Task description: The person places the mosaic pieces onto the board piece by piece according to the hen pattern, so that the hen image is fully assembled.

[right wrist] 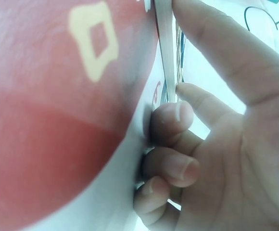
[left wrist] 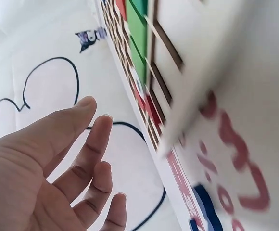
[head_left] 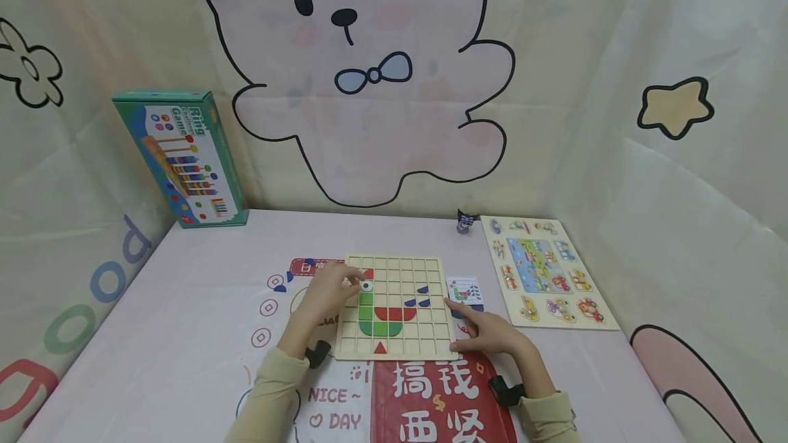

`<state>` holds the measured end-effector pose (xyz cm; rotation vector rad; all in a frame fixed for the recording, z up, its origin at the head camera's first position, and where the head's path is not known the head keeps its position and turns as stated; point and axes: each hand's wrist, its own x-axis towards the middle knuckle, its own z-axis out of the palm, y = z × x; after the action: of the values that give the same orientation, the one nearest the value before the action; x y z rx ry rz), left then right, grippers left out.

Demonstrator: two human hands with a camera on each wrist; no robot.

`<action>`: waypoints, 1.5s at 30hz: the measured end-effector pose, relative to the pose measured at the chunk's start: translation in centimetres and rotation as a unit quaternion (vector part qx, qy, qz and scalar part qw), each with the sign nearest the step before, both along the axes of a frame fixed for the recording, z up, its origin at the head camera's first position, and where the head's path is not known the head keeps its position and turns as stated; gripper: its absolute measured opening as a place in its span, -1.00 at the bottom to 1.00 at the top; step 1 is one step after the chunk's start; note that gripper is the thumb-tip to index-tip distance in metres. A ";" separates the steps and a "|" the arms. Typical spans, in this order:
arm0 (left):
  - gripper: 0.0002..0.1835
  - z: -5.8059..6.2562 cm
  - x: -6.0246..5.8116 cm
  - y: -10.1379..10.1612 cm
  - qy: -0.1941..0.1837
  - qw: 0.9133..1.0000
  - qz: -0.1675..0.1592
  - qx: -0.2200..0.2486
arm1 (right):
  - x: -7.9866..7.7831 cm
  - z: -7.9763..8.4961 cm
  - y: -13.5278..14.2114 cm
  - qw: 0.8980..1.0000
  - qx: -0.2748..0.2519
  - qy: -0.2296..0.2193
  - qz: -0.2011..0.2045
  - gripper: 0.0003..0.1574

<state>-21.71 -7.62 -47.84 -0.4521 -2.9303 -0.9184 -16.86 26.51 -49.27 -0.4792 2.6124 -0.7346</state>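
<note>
A wooden grid board [head_left: 425, 344] bears red, green and blue shape pieces. At its upper left, my left hand [head_left: 332, 287] hovers beside a round eye piece [head_left: 366, 286], below a red piece [head_left: 369, 273]. In the left wrist view, the left thumb and fingers are apart with nothing between them. Green pieces [head_left: 366, 306] run down to a rounded base, beside a red row [head_left: 394, 314]; a red triangle [head_left: 380, 347] lies below. My right hand [head_left: 492, 331] touches the board's right edge with extended thumb and index finger, the other fingers curled low beside it.
Small blue pieces [head_left: 280, 288] lie left of the board. A picture card [head_left: 464, 289] is at its right. Farther right rests a picture puzzle board [head_left: 579, 313], with a small purple figurine [head_left: 465, 221] behind. A green box [head_left: 185, 159] stands at the back left.
</note>
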 end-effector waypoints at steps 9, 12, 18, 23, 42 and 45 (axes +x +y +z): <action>-0.81 -0.1 0.2 -3.7 -0.017 0.999 0.048 -0.009 | -0.1 -0.2 0.1 1.000 0.016 0.013 -0.001 0.09; -0.81 -0.2 0.3 -4.9 -0.001 0.999 0.048 -0.026 | -0.1 -0.2 0.1 1.000 0.014 0.014 0.001 0.09; -0.80 -0.4 0.6 -7.0 -0.002 0.997 0.059 -0.046 | -0.2 -0.2 0.1 1.000 0.016 0.011 -0.004 0.09; -0.81 -0.4 1.1 -8.6 -0.018 0.996 0.080 -0.038 | -0.2 -0.2 0.0 1.000 0.014 0.004 -0.012 0.08; -0.86 -0.6 1.9 -11.9 -0.086 0.984 0.153 -0.041 | 0.0 0.0 -0.1 1.000 0.007 0.005 -0.006 0.07; -0.83 -0.7 2.0 -12.1 -0.095 0.981 0.165 -0.043 | 0.0 0.0 -0.1 1.000 0.006 0.003 -0.010 0.07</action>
<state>-19.75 -19.74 -48.49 0.1290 -3.0869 -0.8326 -16.83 26.40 -49.25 -0.4523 2.6299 -0.7237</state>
